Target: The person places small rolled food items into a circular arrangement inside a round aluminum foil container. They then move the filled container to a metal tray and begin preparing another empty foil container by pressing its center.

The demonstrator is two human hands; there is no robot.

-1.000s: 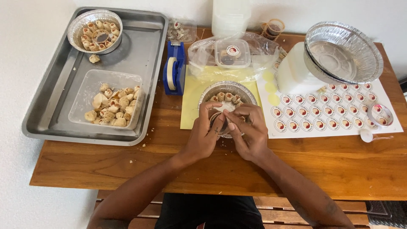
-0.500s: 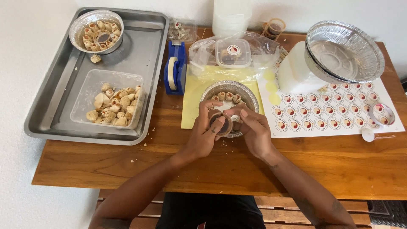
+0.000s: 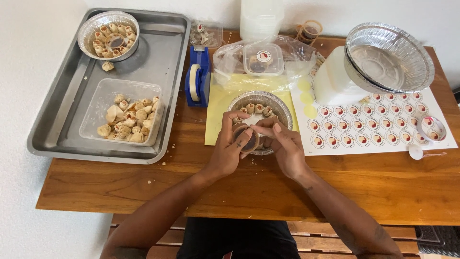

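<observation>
Sauce cup [image 3: 248,142] pinched between left hand [image 3: 229,152], right hand [image 3: 283,147] (over foil pan [image 3: 282,106]).

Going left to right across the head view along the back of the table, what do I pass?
Steel tray → blue tape dispenser → lidded plastic container → stacked foil pans; the left hand and right hand work nearer, at centre.

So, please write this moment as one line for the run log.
left hand: holds small sauce cup | right hand: at cup | over foil pan
</observation>
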